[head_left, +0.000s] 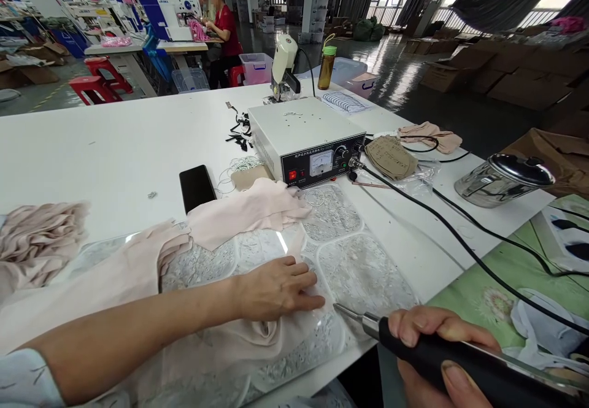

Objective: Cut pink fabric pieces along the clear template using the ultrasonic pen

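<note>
My left hand [278, 288] lies on a thin pale pink fabric piece [230, 350], pressing it onto a clear patterned plastic mat [363, 267], its fingers spread over the cloth. My right hand [442, 340] is closed around the black handle of an ultrasonic cutter [386, 331]. The cutter's pointed metal tip is just right of my left fingertips, over the mat. Beyond the left hand, a folded stack of pink fabric [248, 208] rests on the mat's far edge. More pink fabric [133, 261] lies beneath and beside my left forearm.
A control box [304, 141] with a dial stands mid-table. A black cable [442, 221] crosses the right side. Nearby are a phone [197, 188], brown card templates [391, 157], a steel canister [504, 178] and a bottle [326, 67]. Bunched fabric [39, 239] lies left. People sit at sewing machines behind.
</note>
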